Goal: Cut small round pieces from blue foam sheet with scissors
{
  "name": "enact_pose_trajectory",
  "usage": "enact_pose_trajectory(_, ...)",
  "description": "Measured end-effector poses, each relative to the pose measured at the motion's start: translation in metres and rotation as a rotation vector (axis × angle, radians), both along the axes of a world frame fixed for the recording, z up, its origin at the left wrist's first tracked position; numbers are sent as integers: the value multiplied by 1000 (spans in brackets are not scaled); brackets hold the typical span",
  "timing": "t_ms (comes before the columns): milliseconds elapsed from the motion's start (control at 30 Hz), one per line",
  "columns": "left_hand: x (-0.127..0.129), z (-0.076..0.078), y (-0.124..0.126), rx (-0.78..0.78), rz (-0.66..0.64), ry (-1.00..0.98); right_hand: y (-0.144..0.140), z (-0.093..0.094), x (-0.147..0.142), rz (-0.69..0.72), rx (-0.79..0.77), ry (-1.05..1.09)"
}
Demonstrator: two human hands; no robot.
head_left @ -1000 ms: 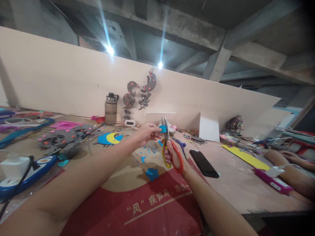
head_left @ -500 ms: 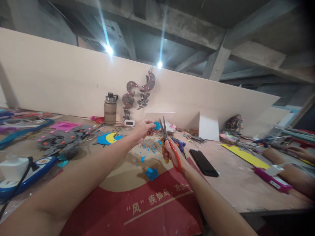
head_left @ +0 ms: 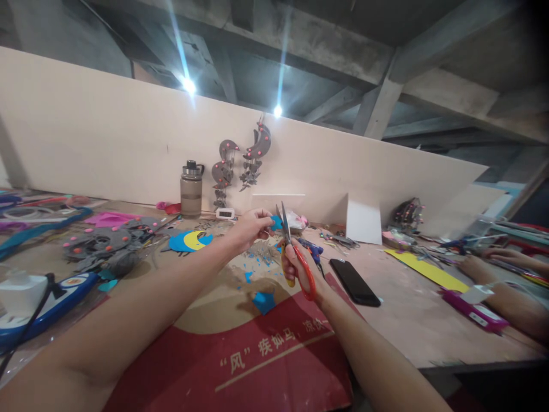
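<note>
Between the fingertips of my left hand (head_left: 254, 226) is a small piece of blue felt (head_left: 277, 222). My right hand (head_left: 297, 268) grips a pair of scissors (head_left: 307, 277) with red and yellow handles. The blades point up and stand slightly apart, right beside the blue piece; whether they touch it I cannot tell. Below my hands a larger blue scrap (head_left: 263, 302) lies on the red and tan cardboard (head_left: 283, 355), with several tiny blue bits around it. A yellow crescent (head_left: 196, 241) on a blue shape lies left of my left wrist.
A black phone (head_left: 354, 282) lies right of my right hand. A water bottle (head_left: 191, 190) stands by the back board. Grey felt pieces (head_left: 103, 243) and a blue power strip (head_left: 64, 297) are at left. At right, another person's arms (head_left: 501, 286) reach in near a pink power strip (head_left: 474, 312).
The blue piece and the scissor blades have come closer together, the blades shifting slightly left. The other person's far hand has moved a little left.
</note>
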State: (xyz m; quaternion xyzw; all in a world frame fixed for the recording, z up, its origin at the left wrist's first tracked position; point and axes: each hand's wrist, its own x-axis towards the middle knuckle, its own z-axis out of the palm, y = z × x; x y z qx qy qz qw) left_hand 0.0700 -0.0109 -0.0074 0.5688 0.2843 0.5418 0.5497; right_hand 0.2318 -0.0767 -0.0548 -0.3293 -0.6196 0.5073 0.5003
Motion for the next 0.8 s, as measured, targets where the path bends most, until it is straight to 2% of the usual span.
enact_pose_trajectory(800,0,4,-5,-37,-1,-5,3,-2,-2,-51,-56,19)
